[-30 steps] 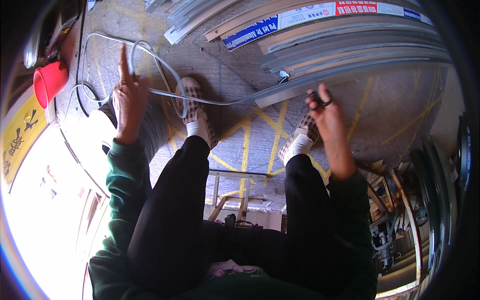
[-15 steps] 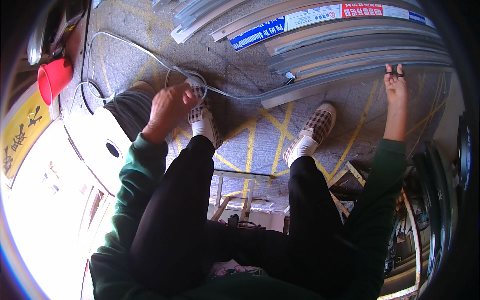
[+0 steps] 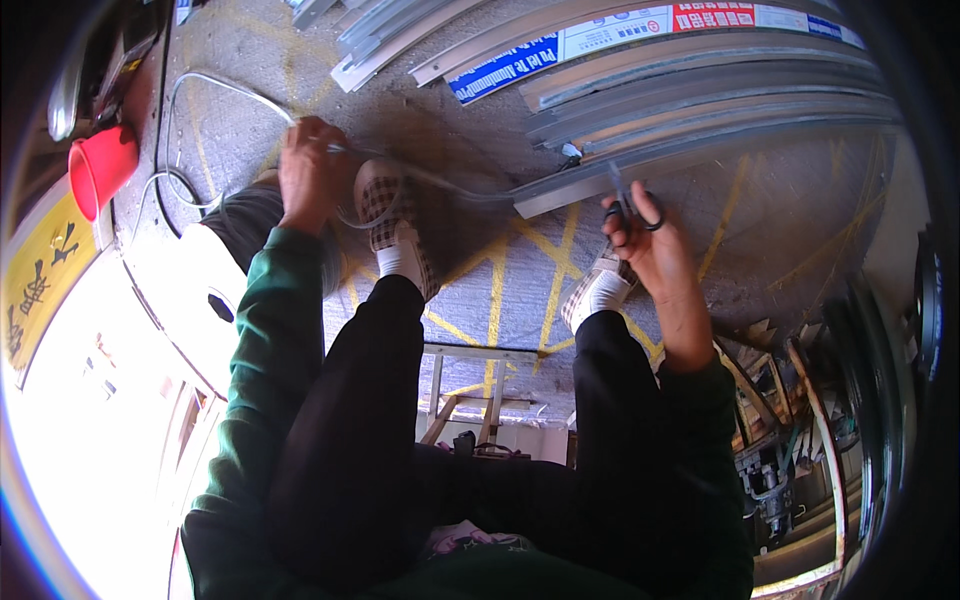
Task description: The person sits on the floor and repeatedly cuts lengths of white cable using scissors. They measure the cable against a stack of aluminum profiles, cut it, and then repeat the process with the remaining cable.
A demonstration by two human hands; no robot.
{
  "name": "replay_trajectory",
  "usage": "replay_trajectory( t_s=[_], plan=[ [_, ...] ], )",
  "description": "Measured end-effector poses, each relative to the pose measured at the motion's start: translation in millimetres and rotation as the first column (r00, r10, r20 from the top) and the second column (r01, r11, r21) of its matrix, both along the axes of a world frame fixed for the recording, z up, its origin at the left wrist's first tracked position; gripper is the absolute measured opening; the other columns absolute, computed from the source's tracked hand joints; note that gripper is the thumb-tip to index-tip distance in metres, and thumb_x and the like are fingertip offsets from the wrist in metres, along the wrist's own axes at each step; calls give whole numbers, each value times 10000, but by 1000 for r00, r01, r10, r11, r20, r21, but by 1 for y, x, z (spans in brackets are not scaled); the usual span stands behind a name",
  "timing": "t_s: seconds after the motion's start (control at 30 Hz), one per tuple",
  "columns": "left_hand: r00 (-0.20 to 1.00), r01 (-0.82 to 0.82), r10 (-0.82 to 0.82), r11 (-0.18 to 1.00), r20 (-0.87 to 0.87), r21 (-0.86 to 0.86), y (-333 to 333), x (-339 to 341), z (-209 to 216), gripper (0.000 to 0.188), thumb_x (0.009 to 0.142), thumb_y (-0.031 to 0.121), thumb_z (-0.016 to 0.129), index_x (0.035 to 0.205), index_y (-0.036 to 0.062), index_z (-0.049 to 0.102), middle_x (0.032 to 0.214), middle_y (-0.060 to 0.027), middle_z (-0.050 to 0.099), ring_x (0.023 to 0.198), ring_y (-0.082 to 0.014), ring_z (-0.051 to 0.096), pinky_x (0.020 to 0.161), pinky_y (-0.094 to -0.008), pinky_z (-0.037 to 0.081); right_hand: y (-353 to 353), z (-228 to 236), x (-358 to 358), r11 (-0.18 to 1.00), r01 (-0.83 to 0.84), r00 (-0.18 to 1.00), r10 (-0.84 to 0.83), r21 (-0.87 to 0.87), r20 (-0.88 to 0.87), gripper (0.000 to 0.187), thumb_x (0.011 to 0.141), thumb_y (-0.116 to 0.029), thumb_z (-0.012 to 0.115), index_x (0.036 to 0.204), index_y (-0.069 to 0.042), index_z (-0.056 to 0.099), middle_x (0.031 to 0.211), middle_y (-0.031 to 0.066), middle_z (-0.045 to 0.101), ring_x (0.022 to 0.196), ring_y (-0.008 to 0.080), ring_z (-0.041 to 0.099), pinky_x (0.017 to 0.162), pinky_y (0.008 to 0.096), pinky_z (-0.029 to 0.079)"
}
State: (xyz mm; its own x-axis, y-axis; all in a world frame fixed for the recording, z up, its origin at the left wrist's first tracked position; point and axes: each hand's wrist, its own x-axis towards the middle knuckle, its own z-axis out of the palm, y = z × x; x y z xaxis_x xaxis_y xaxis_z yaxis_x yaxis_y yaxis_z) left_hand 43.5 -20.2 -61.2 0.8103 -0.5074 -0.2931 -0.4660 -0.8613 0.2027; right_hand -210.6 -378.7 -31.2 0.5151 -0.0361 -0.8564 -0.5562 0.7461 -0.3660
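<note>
My left hand is closed round a thin grey strip, above the left shoe. From there the strip loops to the left and also runs right toward the long metal profiles. Beside my left wrist lies a reel with a white end disc and dark grey strip wound on it. My right hand holds scissors by their black handles, blades pointing up and away. They are in front of the right shoe and near the profiles' lower edge.
A red bucket stands at the left by a yellow sign. A metal frame is on the floor between my legs. At the right are a rusty rack and dark curved coils. Yellow lines mark the floor.
My right hand has swung left and nearer with the scissors, from the far end of the profiles. My left hand has moved up and slightly left and is now on the strip.
</note>
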Motion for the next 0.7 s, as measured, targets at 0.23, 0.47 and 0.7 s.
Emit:
replay_trajectory(
  t_s=[0.23,0.47,0.7],
  plan=[
    [800,175,143,873,583,-455,-28,18,86,134,880,60,710,1005,106,704,1141,-68,687,1079,-251,608,956,-374,427,16,-6,1,996,-20,1000,22,91,-20,445,969,-425,649,1010,19,652,797,132,704,653,143,670,530,239,499],
    [994,-18,88,717,65,-697,-41,12,107,237,1027,109,498,1174,22,662,1132,-96,706,1017,-237,677,1034,-376,435,21,-15,3,997,16,997,-9,80,-77,460,956,-444,663,992,15,650,807,134,706,668,153,682,531,235,517],
    [913,261,-289,956,-288,-132,-42,-20,88,262,868,23,676,1126,70,676,940,-92,717,920,-282,677,1010,-447,447,26,-21,3,999,46,997,-46,0,-65,427,948,-431,681,951,-5,651,814,115,702,666,127,667,514,211,497]
  ],
)
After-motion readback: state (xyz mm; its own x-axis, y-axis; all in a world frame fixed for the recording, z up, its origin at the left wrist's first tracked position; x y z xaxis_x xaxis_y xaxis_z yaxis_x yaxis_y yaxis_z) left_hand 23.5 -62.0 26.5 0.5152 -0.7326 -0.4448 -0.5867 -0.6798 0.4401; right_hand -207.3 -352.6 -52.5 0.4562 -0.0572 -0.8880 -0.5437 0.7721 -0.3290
